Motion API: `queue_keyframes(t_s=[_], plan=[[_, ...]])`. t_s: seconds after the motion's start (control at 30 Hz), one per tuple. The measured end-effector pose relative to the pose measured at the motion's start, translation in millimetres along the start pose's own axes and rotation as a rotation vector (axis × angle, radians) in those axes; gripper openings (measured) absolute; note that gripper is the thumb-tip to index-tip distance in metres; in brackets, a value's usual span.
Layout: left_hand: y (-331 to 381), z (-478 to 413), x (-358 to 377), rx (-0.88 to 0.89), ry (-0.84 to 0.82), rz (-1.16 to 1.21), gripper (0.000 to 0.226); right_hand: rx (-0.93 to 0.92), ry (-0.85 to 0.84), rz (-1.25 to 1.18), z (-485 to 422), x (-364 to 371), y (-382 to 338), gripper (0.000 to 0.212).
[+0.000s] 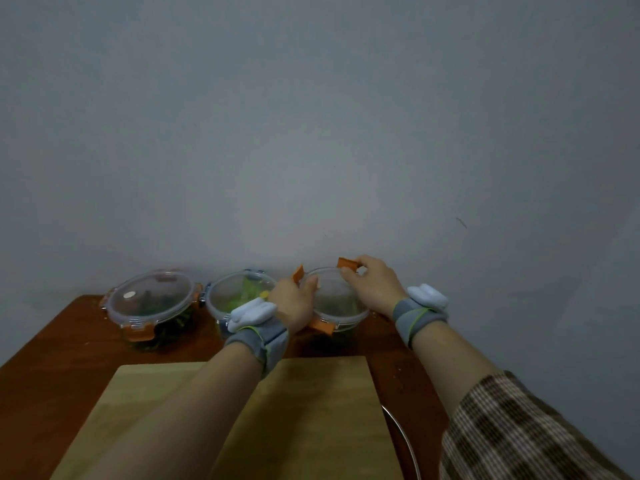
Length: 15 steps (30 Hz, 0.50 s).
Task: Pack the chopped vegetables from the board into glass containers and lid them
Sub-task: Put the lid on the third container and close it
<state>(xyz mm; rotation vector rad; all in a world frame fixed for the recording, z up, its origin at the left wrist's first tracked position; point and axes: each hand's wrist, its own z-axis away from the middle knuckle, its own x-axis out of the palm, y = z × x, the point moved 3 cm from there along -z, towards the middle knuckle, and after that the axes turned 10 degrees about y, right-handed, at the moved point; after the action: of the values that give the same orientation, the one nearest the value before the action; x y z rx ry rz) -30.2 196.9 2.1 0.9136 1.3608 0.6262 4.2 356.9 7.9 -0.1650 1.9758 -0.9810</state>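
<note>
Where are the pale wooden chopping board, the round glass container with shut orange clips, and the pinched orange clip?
Pale wooden chopping board (311, 410): head view, bare top.
Round glass container with shut orange clips (150, 296): head view, middle of its clear lid.
Pinched orange clip (347, 263): head view, its flat face.

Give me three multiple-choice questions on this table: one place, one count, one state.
1. Where is the wooden board? A) on a chair B) nearer the person than the containers C) on a shelf
2. How many round containers are in view? A) two B) three C) five
3. The orange clip that the right hand pinches is: A) raised B) snapped down C) broken off
Answers: B, the board lies before the row; B, three lidded rounds show; A, it stands up, not latched.
</note>
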Motion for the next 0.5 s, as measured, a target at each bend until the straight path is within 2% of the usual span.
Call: queue_keyframes(t_s=[0.07,0.13,0.2,0.5], plan=[[-3,2,1,-0.044,-0.048,0.063,0.044,-0.021,-0.012,0.071,-3,5,1,0.029],[-2,8,2,-0.122,-0.172,0.192,0.032,-0.037,-0.007,0.111,-9,10,4,0.028],[1,12,-2,-0.111,-0.221,0.213,0.020,-0.048,-0.003,0.130,-12,14,3,0.029],[-5,5,1,-0.021,-0.134,0.067,0.027,-0.114,-0.033,0.316,-19,34,3,0.036]])
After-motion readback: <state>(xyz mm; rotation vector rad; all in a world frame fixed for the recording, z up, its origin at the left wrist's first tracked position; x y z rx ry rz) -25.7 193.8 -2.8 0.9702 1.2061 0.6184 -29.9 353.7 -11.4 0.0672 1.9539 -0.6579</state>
